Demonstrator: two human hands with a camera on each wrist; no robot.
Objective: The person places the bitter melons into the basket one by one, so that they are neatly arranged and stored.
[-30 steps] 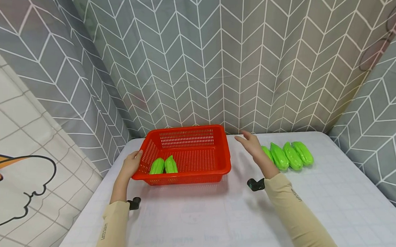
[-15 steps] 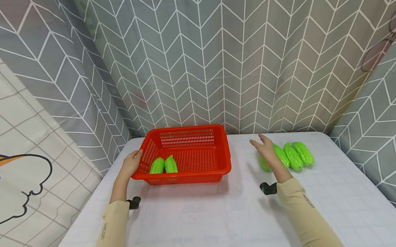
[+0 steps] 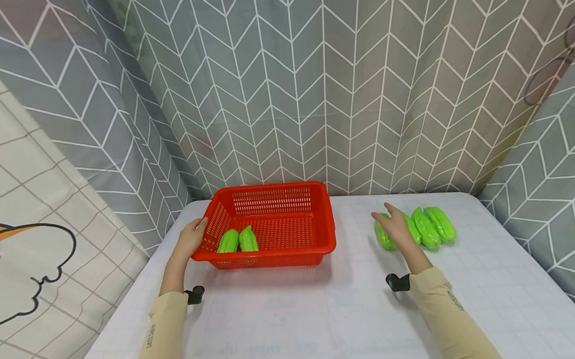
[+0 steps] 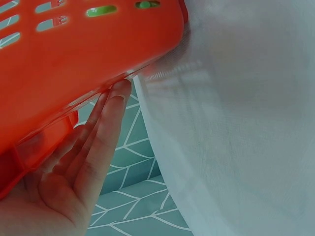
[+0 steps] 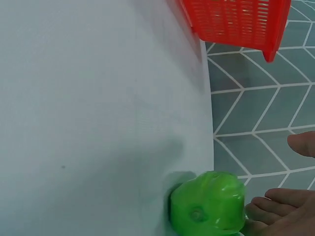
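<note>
My left hand (image 3: 190, 238) holds the left rim of a red perforated plastic basket (image 3: 284, 255). The left wrist view has the fingers (image 4: 101, 147) stretched under the basket's rim (image 4: 83, 59). Two bright green, ridged, gourd-like pieces (image 3: 248, 239) lie inside at the near left. Several more form a row on the table at the right, and my right hand (image 3: 395, 226) hovers over the left end of it, thumb and fingers spread. Seen from the right wrist, the leftmost green gourd-like piece (image 5: 209, 204) sits right beside the fingertips, partly cut off by the frame.
A white cloth covers the table (image 3: 281, 313). Grey patterned curtains (image 3: 291, 94) hang close behind its back edge, with another at the right side (image 3: 552, 175). A white tiled sheet with a cartoon drawing (image 3: 23, 275) is at the left.
My right hand has travelled rightward from beside the basket to the leftmost green gourd-like piece on the table, lowering a little. The left hand and the basket have stayed put.
</note>
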